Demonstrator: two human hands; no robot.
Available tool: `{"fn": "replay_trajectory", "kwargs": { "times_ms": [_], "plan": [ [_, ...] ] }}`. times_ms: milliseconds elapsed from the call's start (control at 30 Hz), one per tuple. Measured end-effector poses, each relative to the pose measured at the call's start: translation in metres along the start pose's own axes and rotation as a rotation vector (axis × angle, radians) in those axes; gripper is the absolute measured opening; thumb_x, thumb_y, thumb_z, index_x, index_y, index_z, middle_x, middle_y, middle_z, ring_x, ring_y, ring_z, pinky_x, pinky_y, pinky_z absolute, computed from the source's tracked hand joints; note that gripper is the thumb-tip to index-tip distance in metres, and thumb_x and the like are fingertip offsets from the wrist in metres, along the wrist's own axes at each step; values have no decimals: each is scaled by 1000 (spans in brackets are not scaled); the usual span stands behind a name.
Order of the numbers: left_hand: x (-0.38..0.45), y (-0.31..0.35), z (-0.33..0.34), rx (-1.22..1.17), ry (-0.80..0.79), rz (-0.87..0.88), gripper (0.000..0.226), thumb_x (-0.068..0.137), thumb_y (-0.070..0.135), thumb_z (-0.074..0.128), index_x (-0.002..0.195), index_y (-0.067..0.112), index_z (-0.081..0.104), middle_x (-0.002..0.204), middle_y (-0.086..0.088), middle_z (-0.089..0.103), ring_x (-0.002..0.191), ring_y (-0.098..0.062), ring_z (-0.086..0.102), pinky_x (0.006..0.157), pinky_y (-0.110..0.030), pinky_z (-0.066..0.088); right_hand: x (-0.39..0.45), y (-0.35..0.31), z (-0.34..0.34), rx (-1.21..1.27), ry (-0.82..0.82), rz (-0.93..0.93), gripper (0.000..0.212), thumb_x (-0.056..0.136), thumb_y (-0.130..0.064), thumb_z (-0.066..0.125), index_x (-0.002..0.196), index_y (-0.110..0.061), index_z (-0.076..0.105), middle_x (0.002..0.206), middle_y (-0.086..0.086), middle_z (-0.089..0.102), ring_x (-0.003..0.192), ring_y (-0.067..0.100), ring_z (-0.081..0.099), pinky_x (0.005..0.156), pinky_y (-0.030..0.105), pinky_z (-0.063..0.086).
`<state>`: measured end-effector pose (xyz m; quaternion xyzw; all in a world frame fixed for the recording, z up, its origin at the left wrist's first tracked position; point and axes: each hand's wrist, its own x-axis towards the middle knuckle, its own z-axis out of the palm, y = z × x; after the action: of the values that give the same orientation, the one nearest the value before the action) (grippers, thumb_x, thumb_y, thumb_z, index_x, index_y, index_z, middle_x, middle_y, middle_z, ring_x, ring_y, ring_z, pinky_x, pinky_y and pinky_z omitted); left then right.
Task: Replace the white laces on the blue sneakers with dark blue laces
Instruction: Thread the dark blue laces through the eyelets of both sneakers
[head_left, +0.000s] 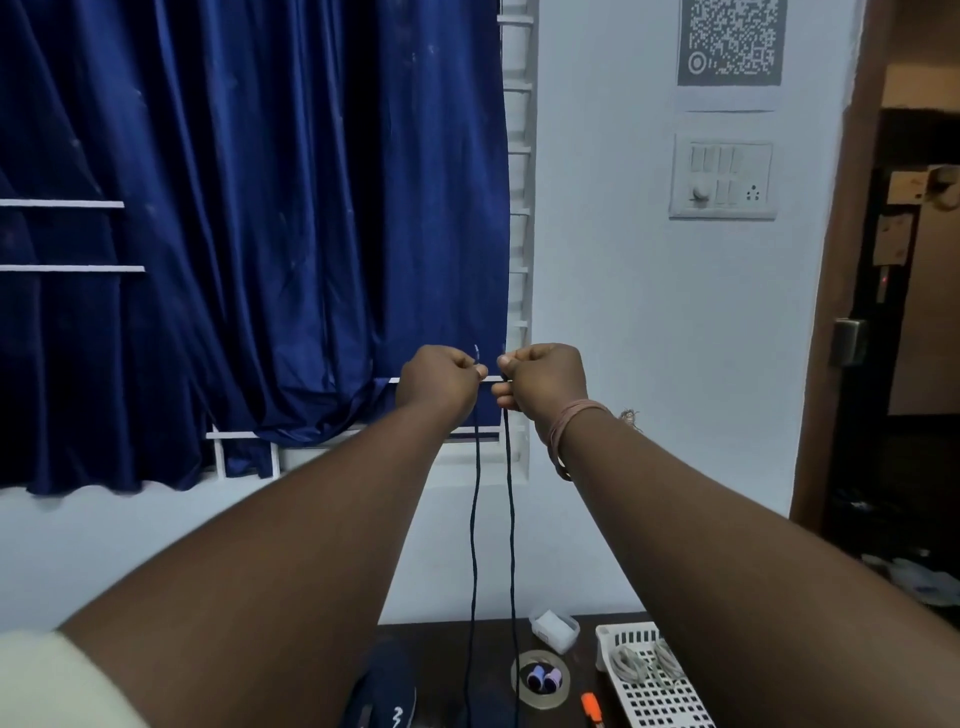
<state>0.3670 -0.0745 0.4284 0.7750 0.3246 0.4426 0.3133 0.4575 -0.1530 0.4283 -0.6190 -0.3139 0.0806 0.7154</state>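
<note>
While both arms reach forward and up, the left hand (439, 382) and the right hand (543, 382) sit side by side at the same height, knuckles nearly touching, in front of the lower edge of a blue curtain (260, 208). Each grip is closed tight: the fingers of each hand are curled and pinch one end of the dark blue lace (474, 519), whose pale tip pokes up just above the left hand. From the hands the lace drops in two near-parallel strands — one from each fist — straight down to the dark surface (467, 639) at the bottom of the view.

At the foot of those strands lies a blue sneaker (387, 686), only partly seen below the left forearm; how the lace meets it cannot be told. Just right of the strands rests a roll of tape (540, 699) with small thread spools inside its ring, then an orange tool (591, 707), and farther right a white perforated basket (654, 691) holding the coiled white laces (644, 662). A small white box (556, 629) stands behind the tape. The right wrist wears a band of thread (571, 421).
</note>
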Motion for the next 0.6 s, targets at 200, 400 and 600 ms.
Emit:
{"fn": "replay_trajectory", "kwargs": {
  "times_ms": [200, 400, 600],
  "plan": [
    [-27, -68, 18, 83, -35, -52, 19, 89, 26, 68, 72, 18, 70, 72, -5, 72, 73, -27, 72, 74, -42, 62, -7, 70, -3, -199, 73, -37, 22, 86, -5, 56, 67, -14, 62, 82, 5, 70, 68, 24, 69, 69, 38, 60],
    [-112, -197, 49, 424, -158, -122, 21, 92, 13, 58, 74, 10, 67, 77, -12, 69, 77, -31, 67, 65, -32, 51, -74, 190, -19, -582, -74, -76, 20, 88, -5, 56, 79, -18, 67, 86, -2, 71, 80, 16, 67, 74, 29, 55],
    [-186, -280, 84, 432, -263, -241, 18, 85, 7, 61, 69, 1, 68, 71, -15, 68, 67, -26, 63, 59, -36, 43, -143, 296, -25, -742, -234, 91, 19, 85, -8, 53, 85, -19, 68, 83, -3, 70, 80, 13, 62, 77, 28, 52]
  ]
}}
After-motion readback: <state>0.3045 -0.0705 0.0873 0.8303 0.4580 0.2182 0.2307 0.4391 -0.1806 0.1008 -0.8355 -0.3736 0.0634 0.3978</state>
